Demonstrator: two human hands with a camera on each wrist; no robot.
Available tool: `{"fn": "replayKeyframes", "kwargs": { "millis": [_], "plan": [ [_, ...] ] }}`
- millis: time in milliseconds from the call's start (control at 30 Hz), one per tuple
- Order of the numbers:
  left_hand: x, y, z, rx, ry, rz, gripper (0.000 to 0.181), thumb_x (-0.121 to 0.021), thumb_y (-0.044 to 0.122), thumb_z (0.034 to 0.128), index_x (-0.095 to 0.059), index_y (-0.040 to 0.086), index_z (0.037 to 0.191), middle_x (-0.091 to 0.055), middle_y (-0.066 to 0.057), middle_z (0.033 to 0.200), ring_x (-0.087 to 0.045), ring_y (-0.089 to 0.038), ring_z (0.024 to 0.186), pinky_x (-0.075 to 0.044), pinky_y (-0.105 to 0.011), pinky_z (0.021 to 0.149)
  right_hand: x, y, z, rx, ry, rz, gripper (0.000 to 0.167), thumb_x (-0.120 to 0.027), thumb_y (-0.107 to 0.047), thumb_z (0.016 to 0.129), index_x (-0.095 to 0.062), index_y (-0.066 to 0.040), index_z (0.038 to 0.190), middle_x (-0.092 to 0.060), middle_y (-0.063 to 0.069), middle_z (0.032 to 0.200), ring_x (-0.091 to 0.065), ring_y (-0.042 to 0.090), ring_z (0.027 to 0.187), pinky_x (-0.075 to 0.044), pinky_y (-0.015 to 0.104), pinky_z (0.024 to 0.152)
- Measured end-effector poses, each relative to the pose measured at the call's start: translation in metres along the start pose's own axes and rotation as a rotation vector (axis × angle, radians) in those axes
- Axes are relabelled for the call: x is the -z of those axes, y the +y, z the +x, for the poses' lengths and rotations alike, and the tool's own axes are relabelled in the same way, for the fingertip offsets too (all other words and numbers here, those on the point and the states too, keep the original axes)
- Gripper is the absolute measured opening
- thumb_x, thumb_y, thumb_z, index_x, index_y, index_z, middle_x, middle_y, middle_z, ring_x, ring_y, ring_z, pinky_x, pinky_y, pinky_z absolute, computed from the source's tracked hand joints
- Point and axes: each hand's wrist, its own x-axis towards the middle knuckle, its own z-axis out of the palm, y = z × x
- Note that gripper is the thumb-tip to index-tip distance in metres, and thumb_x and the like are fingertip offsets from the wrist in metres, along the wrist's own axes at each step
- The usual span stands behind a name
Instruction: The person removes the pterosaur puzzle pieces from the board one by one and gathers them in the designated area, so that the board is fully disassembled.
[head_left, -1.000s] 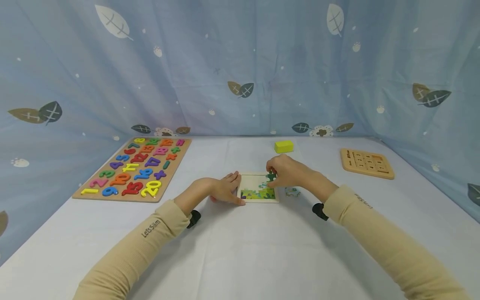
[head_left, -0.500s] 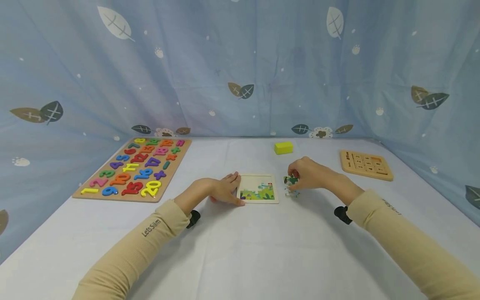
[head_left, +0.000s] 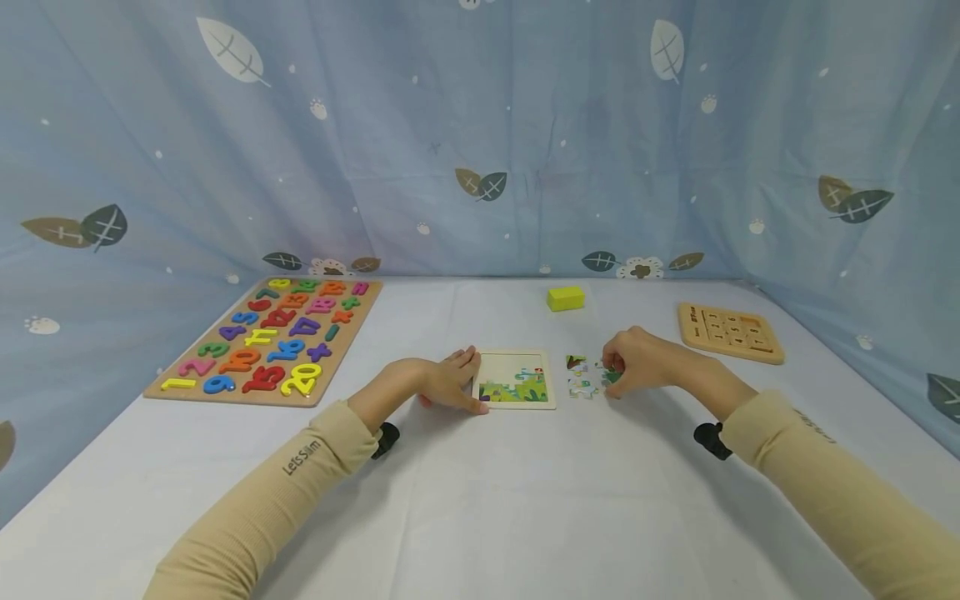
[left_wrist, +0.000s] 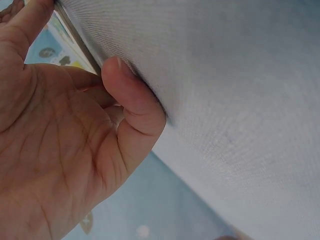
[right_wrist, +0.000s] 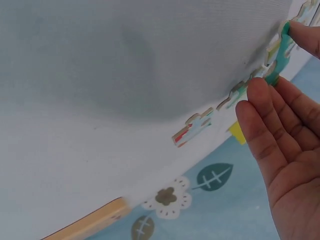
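Note:
My left hand (head_left: pixel 450 382) rests against the left side of a small wooden puzzle tray (head_left: pixel 551 379), thumb at its near corner and fingers toward its far corner. Green and yellow jigsaw pieces (head_left: pixel 517 390) fill the lower part of the tray. To its right, my right hand (head_left: pixel 637 360) pinches a green jigsaw piece (right_wrist: pixel 281 62) between thumb and fingertips, low over the cloth. Loose jigsaw pieces (head_left: pixel 580 388) lie between the tray and this hand. Another piece with a red patch (right_wrist: pixel 192 128) shows in the right wrist view.
A board of coloured numbers (head_left: pixel 330 367) lies at the left. At the back is a yellow block (head_left: pixel 566 298). A wooden board with carved numbers (head_left: pixel 731 333) sits at the right. White cloth (head_left: pixel 480 500) covers the table, and a blue curtain (head_left: pixel 420 125) hangs behind.
My right hand has moved from over the tray to the right, still with a green piece in its fingers, uncovering loose pieces beside the tray. The left hand has stayed in place.

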Motion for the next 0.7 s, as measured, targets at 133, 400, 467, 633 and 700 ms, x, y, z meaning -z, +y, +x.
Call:
{"fn": "replayKeyframes", "kwargs": {
  "millis": [133, 400, 467, 633, 700],
  "plan": [
    [0.0000, 0.0000, 0.0002, 0.001, 0.002, 0.006, 0.101, -0.055, 0.058, 0.0906, 0.009, 0.015, 0.155, 0.017, 0.000, 0.162, 0.011, -0.016, 0.150, -0.043, -0.025, 0.057, -0.0003, 0.0015, -0.0026, -0.007, -0.010, -0.002, 0.022, -0.081, -0.019, 0.072, -0.067, -0.005, 0.080, -0.051, -0.002, 0.064, -0.043, 0.010, 0.061, -0.038, 0.024, 0.057],
    [0.0000, 0.0012, -0.0001, -0.001, -0.003, 0.019, 0.100, -0.054, 0.058, 0.0909, 0.009, 0.014, 0.155, 0.017, -0.001, 0.162, 0.011, -0.016, 0.150, -0.043, -0.025, 0.057, -0.0008, 0.0020, -0.0061, -0.015, -0.027, 0.019, 0.021, -0.081, -0.018, 0.073, -0.068, -0.004, 0.081, -0.054, -0.001, 0.065, -0.044, 0.009, 0.060, -0.039, 0.023, 0.057],
    [0.0003, 0.0010, 0.0000, -0.004, -0.003, 0.023, 0.100, -0.054, 0.058, 0.0910, 0.009, 0.014, 0.155, 0.017, -0.001, 0.162, 0.011, -0.016, 0.150, -0.043, -0.025, 0.057, -0.0004, 0.0021, -0.0071, -0.008, -0.028, 0.021, 0.021, -0.081, -0.019, 0.073, -0.069, -0.004, 0.082, -0.056, -0.001, 0.066, -0.045, 0.009, 0.061, -0.041, 0.024, 0.057],
    [0.0005, 0.0002, 0.0001, -0.005, -0.002, 0.026, 0.101, -0.054, 0.058, 0.0910, 0.010, 0.014, 0.155, 0.018, -0.002, 0.162, 0.011, -0.016, 0.150, -0.043, -0.025, 0.057, 0.0006, 0.0032, -0.0080, 0.008, -0.024, 0.027, 0.023, -0.082, -0.019, 0.073, -0.071, -0.003, 0.083, -0.057, -0.001, 0.066, -0.046, 0.009, 0.060, -0.041, 0.023, 0.057],
    [0.0002, -0.0003, 0.0003, -0.005, -0.002, 0.024, 0.101, -0.054, 0.059, 0.0909, 0.010, 0.014, 0.155, 0.017, -0.002, 0.162, 0.011, -0.016, 0.150, -0.043, -0.025, 0.057, 0.0006, 0.0034, -0.0079, 0.017, -0.022, 0.029, 0.023, -0.082, -0.019, 0.073, -0.072, -0.002, 0.085, -0.057, -0.002, 0.065, -0.045, 0.008, 0.060, -0.040, 0.022, 0.056]
  ]
}}
